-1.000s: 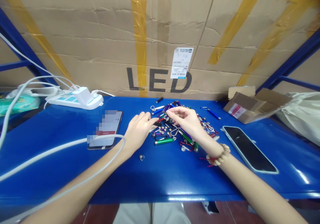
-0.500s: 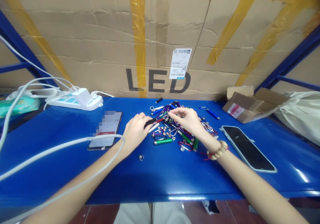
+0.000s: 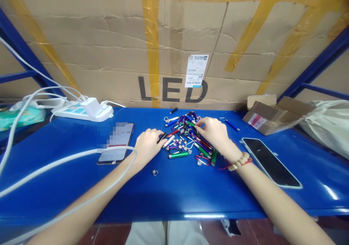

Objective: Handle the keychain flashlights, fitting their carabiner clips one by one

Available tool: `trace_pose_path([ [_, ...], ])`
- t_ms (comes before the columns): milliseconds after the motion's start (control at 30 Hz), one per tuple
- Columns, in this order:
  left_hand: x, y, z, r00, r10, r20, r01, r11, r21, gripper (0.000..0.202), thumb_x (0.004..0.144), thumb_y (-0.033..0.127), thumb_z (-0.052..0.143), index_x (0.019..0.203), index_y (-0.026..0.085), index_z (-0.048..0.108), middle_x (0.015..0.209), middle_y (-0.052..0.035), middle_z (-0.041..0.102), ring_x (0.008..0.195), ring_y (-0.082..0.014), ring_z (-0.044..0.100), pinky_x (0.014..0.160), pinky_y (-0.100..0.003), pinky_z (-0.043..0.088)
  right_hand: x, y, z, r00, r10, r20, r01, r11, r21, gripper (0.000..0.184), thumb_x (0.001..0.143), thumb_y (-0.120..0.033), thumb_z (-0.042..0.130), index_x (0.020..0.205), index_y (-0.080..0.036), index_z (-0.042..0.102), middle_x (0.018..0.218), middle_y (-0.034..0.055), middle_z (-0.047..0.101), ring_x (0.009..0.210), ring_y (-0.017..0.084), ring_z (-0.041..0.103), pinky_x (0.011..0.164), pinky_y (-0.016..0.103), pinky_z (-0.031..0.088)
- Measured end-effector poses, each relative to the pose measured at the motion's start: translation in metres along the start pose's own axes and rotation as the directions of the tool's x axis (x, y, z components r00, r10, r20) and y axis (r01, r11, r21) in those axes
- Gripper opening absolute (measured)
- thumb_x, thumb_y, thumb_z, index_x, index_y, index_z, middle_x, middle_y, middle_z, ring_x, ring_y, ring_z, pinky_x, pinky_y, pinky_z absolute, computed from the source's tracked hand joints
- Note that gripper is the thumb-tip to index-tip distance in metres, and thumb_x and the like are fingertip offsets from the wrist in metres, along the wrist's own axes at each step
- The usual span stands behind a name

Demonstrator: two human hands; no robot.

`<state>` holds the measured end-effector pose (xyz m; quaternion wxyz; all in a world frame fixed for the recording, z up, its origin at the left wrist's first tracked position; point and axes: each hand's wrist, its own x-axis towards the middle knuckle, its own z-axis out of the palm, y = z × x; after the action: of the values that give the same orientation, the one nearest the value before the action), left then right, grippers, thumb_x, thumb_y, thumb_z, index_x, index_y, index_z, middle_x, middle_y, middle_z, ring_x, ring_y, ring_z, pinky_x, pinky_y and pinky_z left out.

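My left hand (image 3: 149, 143) is closed around a small black flashlight tube (image 3: 162, 137) at the left side of the pile. My right hand (image 3: 214, 131) is over the pile's right side with thumb and fingertips pinched together. A green tube (image 3: 190, 123) lies close to those fingertips; what they hold, if anything, I cannot make out. The pile has colored mini flashlight tubes, carabiner clips and small round button cells (image 3: 184, 146). At its front are a green flashlight tube (image 3: 178, 155) and a red carabiner (image 3: 202, 159). A silver tube (image 3: 169, 141) rests beside my left fingers.
On the blue table (image 3: 174, 197), a phone (image 3: 116, 143) lies at left and another phone (image 3: 271, 163) at right. A white cable (image 3: 68, 159) crosses my left forearm. A power strip (image 3: 81, 112), a small open carton (image 3: 269, 115) and a small metal cap (image 3: 155, 172) are also there.
My hands have moved apart. My right hand has shifted right, away from the black tube. My left hand still holds that tube, slightly lower and more tilted.
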<state>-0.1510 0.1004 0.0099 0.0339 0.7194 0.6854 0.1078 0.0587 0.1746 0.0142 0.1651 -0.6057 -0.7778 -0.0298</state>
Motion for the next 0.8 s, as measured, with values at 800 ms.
trace_pose_path([
  [800,0.021,-0.019,0.007,0.984,0.050,-0.173,-0.083,0.978,-0.190,0.028,0.083,0.033,0.047,0.102,0.019,0.063,0.087,-0.0043,0.062,0.082,-0.0198,0.060,0.073,-0.030,0.046,0.015,0.023,-0.006,0.915,-0.017,-0.402,0.152,0.940,0.305,0.020,0.080,-0.024,0.051,0.087,-0.019,0.070,0.086,0.0037,0.070,0.075,0.018,0.063,0.066,0.028,0.046],
])
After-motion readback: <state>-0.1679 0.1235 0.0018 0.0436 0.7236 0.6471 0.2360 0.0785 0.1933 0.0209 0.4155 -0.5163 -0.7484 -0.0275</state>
